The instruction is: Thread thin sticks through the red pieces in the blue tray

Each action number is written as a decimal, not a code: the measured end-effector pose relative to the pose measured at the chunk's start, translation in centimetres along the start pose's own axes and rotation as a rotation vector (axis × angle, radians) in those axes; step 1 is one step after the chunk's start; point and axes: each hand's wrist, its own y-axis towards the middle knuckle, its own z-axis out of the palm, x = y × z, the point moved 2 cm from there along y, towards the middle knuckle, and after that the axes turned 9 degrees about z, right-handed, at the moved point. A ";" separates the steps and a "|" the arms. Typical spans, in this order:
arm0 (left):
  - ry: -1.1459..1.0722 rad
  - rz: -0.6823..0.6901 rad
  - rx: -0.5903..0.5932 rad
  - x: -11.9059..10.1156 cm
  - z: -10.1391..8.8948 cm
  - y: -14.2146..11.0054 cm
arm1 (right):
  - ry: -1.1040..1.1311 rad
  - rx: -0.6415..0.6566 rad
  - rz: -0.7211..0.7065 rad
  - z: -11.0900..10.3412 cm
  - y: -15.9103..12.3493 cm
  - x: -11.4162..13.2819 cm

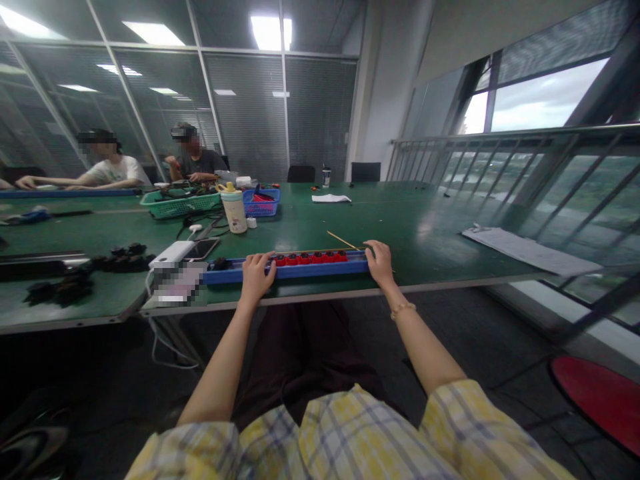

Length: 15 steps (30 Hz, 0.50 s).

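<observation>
A long, narrow blue tray (320,269) lies along the near edge of the green table. Several red pieces with dark centres (311,259) sit in a row in its middle, and a small black part (221,264) is at its left end. My left hand (257,277) grips the tray left of the red pieces, with the fingers over its far side and the thumb nearer me. Around the right end of the tray my right hand (380,263) is curled, its fingertips partly hidden. Behind the tray lies a thin wooden stick (343,240).
Left of the tray are a white power bank (171,254), a phone (203,249) and black parts (123,259). Farther back stand a cup (233,211), a green basket (173,208) and a blue basket (263,209). A clipboard (530,249) lies right. Two people sit far left.
</observation>
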 end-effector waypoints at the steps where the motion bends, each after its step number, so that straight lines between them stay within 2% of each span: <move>1: 0.000 0.002 -0.001 0.0 0.0 0.0 | 0.012 0.033 -0.008 0.1 0.0 0.0; 9: 0.007 0.008 -0.007 0.0 0.0 0.0 | -0.029 0.164 -0.030 0.3 -0.1 0.4; 15: 0.010 0.012 -0.003 0.0 0.0 0.0 | -0.016 0.146 -0.029 0.3 -0.1 0.5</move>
